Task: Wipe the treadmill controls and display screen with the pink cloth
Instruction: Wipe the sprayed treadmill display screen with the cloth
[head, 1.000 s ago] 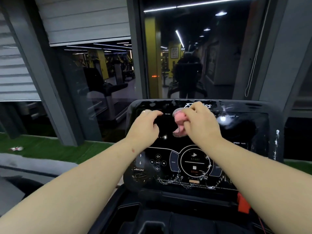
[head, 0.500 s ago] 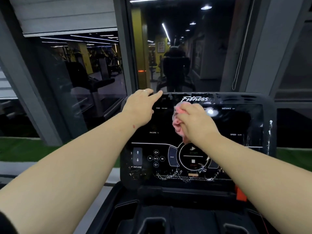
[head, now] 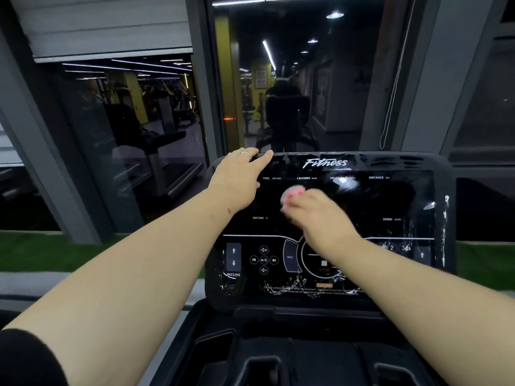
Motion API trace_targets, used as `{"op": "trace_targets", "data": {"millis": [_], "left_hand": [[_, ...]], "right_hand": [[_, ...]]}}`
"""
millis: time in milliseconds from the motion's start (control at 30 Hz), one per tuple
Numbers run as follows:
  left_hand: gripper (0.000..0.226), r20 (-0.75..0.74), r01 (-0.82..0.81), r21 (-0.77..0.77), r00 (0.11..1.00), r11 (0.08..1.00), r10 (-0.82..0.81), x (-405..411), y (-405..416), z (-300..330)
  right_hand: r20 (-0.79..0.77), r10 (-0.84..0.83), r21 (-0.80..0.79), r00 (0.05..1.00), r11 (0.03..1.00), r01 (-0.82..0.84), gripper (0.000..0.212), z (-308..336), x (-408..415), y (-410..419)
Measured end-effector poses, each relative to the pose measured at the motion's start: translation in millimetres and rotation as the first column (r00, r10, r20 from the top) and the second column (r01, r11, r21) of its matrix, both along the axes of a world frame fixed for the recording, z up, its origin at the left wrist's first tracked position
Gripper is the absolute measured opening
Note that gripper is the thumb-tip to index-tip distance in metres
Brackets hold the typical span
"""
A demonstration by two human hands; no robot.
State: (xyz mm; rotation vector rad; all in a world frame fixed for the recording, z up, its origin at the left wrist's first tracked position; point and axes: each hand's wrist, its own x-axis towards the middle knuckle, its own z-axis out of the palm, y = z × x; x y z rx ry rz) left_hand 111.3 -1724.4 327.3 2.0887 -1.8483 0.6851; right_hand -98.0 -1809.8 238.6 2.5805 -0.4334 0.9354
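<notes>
The black treadmill console [head: 390,190] fills the middle of the view, with a dark display screen on top and touch controls [head: 263,259] along its lower part. My right hand [head: 317,213] grips a bunched pink cloth [head: 292,192] and presses it against the middle of the screen; the hand is motion-blurred. My left hand [head: 239,174] rests on the console's top left corner, fingers stretched along the upper edge. Most of the cloth is hidden under my right fingers.
A torn protective film [head: 444,232] peels along the console's right edge and lower front. Below the console lies the black tray with cup holders [head: 250,366]. A glass window [head: 278,79] stands directly behind, with grey frames and green turf [head: 41,249] outside.
My left hand moved from the screen up to the console's top left corner. My right hand slid the cloth down from the top edge to the middle of the screen.
</notes>
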Motion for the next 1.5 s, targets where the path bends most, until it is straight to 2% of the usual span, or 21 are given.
{"op": "trace_targets", "data": {"millis": [67,133,200,267,333,400,467,500,567,633,700,767,833,900,967,1033,1100,1200,1267,1400,1500], "left_hand": [[0.078,0.003,-0.005,0.000,1.000,1.000,0.005,0,2,0],[0.077,0.003,-0.011,-0.004,1.000,1.000,0.011,-1,3,1],[0.077,-0.004,-0.018,0.000,1.000,1.000,0.018,-4,4,1],[0.078,-0.016,-0.036,0.011,0.999,0.999,0.036,-8,4,1],[0.080,-0.037,-0.054,0.014,0.998,0.998,0.054,-14,4,3],[0.079,-0.036,-0.080,0.028,0.996,0.996,0.081,-19,1,6],[0.073,-0.005,-0.095,0.041,0.995,0.995,0.095,-27,-2,10],[0.070,0.011,-0.092,0.034,0.996,0.995,0.092,-32,-4,13],[0.067,0.029,-0.059,0.002,0.998,0.998,0.059,-44,-9,17],[0.073,0.060,-0.001,-0.008,0.998,1.000,0.002,-58,-16,19],[0.076,0.096,0.048,0.001,0.994,0.999,-0.048,-72,-26,18],[0.077,0.107,0.075,0.013,0.991,0.997,-0.076,-87,-38,17],[0.078,0.100,0.094,0.019,0.990,0.995,-0.095,-100,-51,16],[0.077,0.109,0.111,0.036,0.987,0.993,-0.114,-112,-61,14],[0.075,0.118,0.120,0.043,0.985,0.992,-0.124,-122,-69,14],[0.072,0.106,0.128,0.043,0.986,0.991,-0.132,-132,-75,14],[0.072,0.100,0.134,0.056,0.985,0.989,-0.139,-141,-82,14],[0.077,0.091,0.155,0.078,0.983,0.985,-0.162,-155,-92,16],[0.081,0.105,0.184,0.095,0.976,0.978,-0.193,-165,-96,21],[0.082,0.133,0.173,0.158,0.972,0.972,-0.195,-184,-103,30],[0.083,0.094,0.163,0.173,0.979,0.971,-0.181,-193,-106,31]], "right_hand": [[-0.145,0.123,0.001,0.982,0.992,-0.124,0.029,-24,-11,11],[-0.171,0.165,0.092,0.971,0.984,-0.151,0.030,-29,-22,15],[0.040,0.101,0.156,0.994,0.982,-0.106,0.033,-16,-37,7],[0.285,-0.063,0.164,0.956,0.986,0.016,0.032,1,-62,-3],[0.347,-0.229,0.166,0.909,0.969,0.181,0.024,-4,-83,-9],[0.220,-0.270,0.164,0.938,0.958,0.237,0.033,-26,-82,-5],[0.015,-0.133,0.169,0.991,0.977,0.129,0.035,-45,-78,4],[-0.029,-0.092,0.164,0.995,0.982,0.096,0.035,-41,-79,3],[0.054,-0.134,0.273,0.989,0.955,0.115,0.037,-16,-90,-9],[0.272,-0.244,0.414,0.931,0.903,0.116,0.040,8,-108,-28],[0.279,-0.329,0.366,0.902,0.905,0.217,0.034,10,-116,-30],[0.157,-0.268,0.239,0.951,0.944,0.227,0.034,-5,-114,-20],[-0.011,-0.156,0.261,0.988,0.953,0.154,0.036,-11,-113,-6],[-0.081,-0.154,0.328,0.985,0.929,0.172,0.038,11,-117,-11],[0.031,-0.256,0.370,0.966,0.901,0.226,0.046,40,-127,-29],[0.171,-0.381,0.379,0.909,0.877,0.296,0.054,53,-137,-45],[0.145,-0.368,0.316,0.918,0.897,0.310,0.058,38,-141,-50],[-0.026,-0.137,0.192,0.990,0.971,0.140,0.058,5,-140,-34],[-0.106,-0.087,0.174,0.991,0.979,0.105,0.054,10,-139,-37],[0.030,-0.211,0.195,0.977,0.960,0.201,0.064,35,-152,-66],[-0.003,-0.149,0.132,0.989,0.980,0.148,0.053,14,-175,-63]]}}
